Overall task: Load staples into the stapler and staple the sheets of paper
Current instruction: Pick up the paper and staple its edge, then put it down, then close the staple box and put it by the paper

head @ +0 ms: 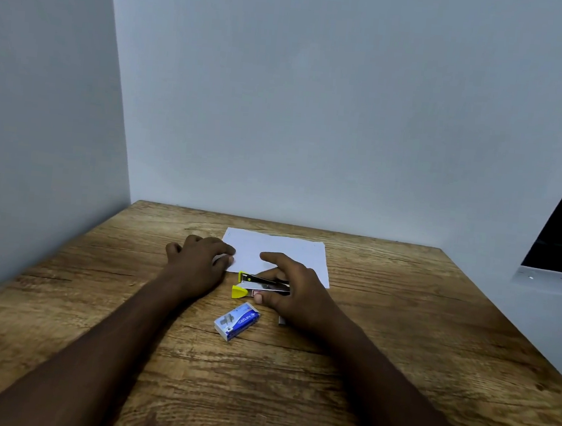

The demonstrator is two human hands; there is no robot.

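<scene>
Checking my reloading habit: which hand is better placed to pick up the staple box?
Probably the right hand: its thumb is just beside the staple box, though it rests on the stapler. The left hand presses the paper, farther off.

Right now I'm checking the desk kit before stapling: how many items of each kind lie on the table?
Stapler: 1
Staple box: 1
Paper stack: 1 (sheet count unclear)
Total: 3, plus a small pale object half hidden under the right hand.

Left hand [199, 260]: bare, no ring or watch visible.
Right hand [294, 289]: bare, no ring visible.
Forearms: bare to the lower frame edge, no sleeves.
</scene>
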